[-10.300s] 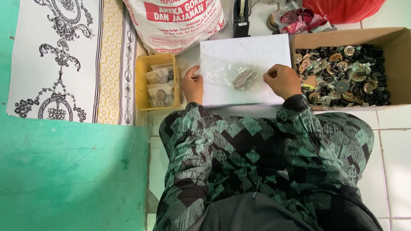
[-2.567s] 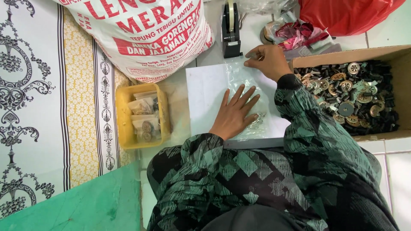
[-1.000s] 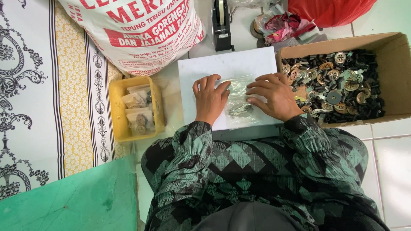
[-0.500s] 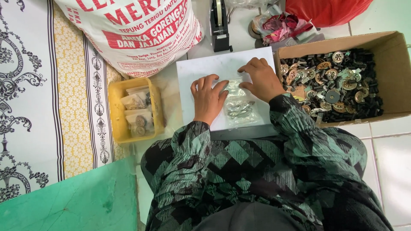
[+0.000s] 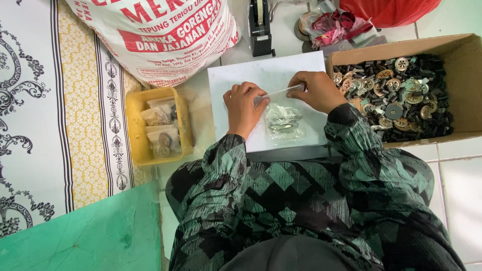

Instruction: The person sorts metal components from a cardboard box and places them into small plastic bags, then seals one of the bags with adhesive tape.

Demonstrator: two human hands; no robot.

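A small clear plastic bag [image 5: 284, 122] with metal parts inside lies on a white board [image 5: 236, 80] in front of me. My left hand [image 5: 244, 106] pinches the left end of the bag's folded top edge. My right hand [image 5: 315, 91] pinches the right end of the same edge, beside a strip of clear tape. Both hands sit on the board, their sleeves dark green and patterned.
An open cardboard box [image 5: 469, 65] of black and metal parts stands to the right. A yellow tray [image 5: 134, 131] with filled bags sits to the left. A black tape dispenser [image 5: 260, 27], a big printed sack [image 5: 155, 35] and a red bag [image 5: 389, 10] lie behind the board.
My right hand has come back from the box's corner to the bag's top edge. My left hand shifted up from the bag's side to pinch that edge.
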